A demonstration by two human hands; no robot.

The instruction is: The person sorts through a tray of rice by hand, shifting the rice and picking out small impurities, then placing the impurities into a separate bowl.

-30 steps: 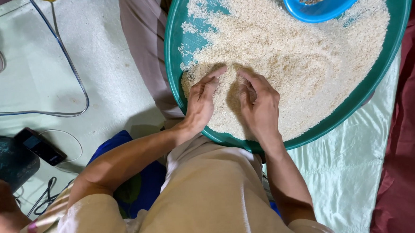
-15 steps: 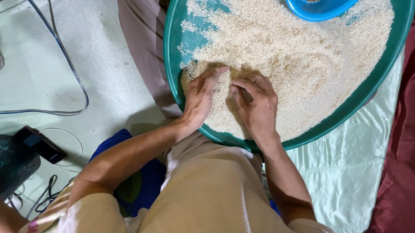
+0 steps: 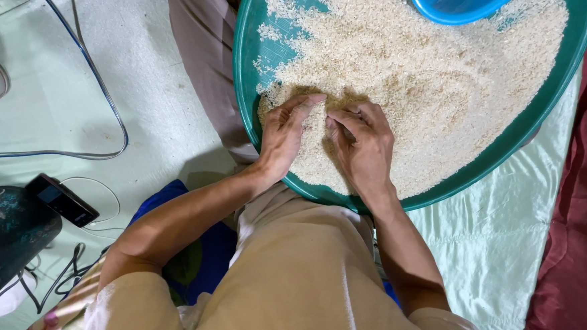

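Observation:
A big round green tray (image 3: pixel 243 82) rests across my lap, spread with white rice grains (image 3: pixel 418 78). My left hand (image 3: pixel 283 136) lies flat on the rice near the tray's near rim, fingers together and pointing to the right. My right hand (image 3: pixel 365 147) sits beside it with its fingers curled inward, the fingertips pinching at grains. The two hands almost touch at the fingertips. What the right fingers pinch is too small to make out.
A blue bowl (image 3: pixel 457 5) sits in the rice at the tray's far edge. Pale green cloth (image 3: pixel 503 243) covers the floor, dark red fabric (image 3: pixel 586 200) lies at the right. Left are a phone (image 3: pixel 62 200), cables (image 3: pixel 102 101) and a dark round object (image 3: pixel 2 237).
Both hands have slid a little toward the tray's near rim, and my right fingers have curled in tighter over the rice.

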